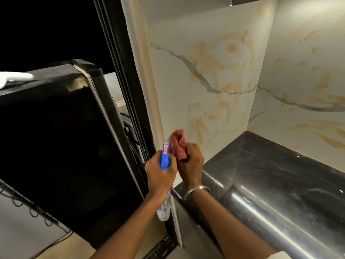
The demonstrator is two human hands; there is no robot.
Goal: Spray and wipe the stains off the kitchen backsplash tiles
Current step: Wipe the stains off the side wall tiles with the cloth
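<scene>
Meanwhile left hand (160, 171) grips spray bottle (165, 157), label unreadable; right hand (190, 165) clutches red cloth (179, 144).

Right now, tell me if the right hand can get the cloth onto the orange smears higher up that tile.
Probably yes. The right hand grips the red cloth at the tile's foot, and nothing stands between it and the orange smears above.
</scene>
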